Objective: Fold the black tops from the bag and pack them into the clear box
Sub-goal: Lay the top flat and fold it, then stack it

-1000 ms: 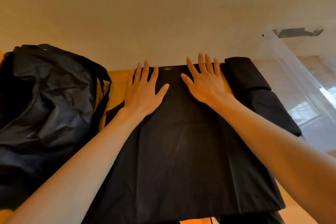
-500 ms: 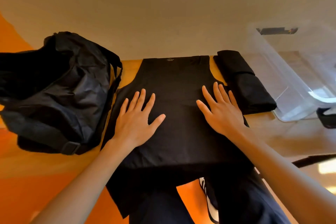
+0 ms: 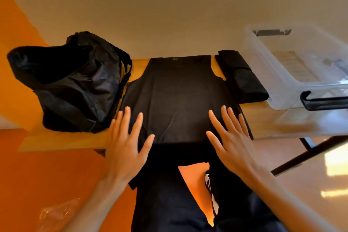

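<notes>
**Smoothing a top flat, fold not yet begun**

One black top (image 3: 178, 100) lies spread on the bench (image 3: 62, 141), its neck end at the far side and its hem hanging over the near edge. The left hand (image 3: 126, 143) and right hand (image 3: 231, 137) are both flat with fingers fanned wide and grip nothing. They sit over the lower left and lower right of the cloth, close to the bench edge. I cannot tell whether the palms press down or float just above.

The black bag (image 3: 75, 81) slumps beside the top on the left. On the right, a folded dark bundle (image 3: 243, 79) lies between the top and the clear box (image 3: 267, 66), not yet packed.

To my eye this is the flattening step. The next move probably calls for pinching one side edge and bringing it across toward the middle. The hanging hem could drag the cloth off the bench, so it needs lifting up too.
</notes>
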A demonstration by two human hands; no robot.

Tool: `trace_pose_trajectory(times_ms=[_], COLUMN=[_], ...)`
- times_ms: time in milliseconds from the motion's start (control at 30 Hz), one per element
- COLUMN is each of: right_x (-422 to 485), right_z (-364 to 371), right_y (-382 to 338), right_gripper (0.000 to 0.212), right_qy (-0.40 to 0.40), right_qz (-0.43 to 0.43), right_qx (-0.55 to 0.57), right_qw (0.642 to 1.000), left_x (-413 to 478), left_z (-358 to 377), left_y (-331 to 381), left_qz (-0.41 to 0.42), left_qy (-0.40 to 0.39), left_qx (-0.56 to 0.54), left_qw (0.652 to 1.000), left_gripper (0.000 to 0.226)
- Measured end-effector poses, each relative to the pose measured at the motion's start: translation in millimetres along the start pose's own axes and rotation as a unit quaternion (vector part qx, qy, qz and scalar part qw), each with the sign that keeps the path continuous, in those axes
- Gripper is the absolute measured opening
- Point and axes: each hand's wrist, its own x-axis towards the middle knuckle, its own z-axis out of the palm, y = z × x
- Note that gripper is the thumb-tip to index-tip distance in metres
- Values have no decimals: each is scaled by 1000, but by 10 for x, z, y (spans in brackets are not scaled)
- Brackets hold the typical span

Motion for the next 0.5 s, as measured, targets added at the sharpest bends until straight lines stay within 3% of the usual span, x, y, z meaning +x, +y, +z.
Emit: trace_pose_trajectory(times_ms=[100, 300, 433, 500], right_x=[-357, -687, -842, -829], right_z=[81, 115, 122, 88], right_y=[174, 378, 371, 348], right_gripper=[63, 62, 46, 45], right_qy=[27, 83, 168, 146], right_qz=[3, -35, 31, 100], right_qx=[13, -7, 31, 54], right_qw=[1000, 996, 985, 983], left_x=[-440, -933, -975, -984], left_z=[-9, 228, 316, 371], left_y=[-54, -141, -139, -143], left_qz=[-41, -42, -88, -104], left_qy=[80, 101, 141, 152], left_qx=[-46, -40, -66, -66], left_qw=[995, 993, 984, 981], left_gripper=[69, 68, 66, 64])
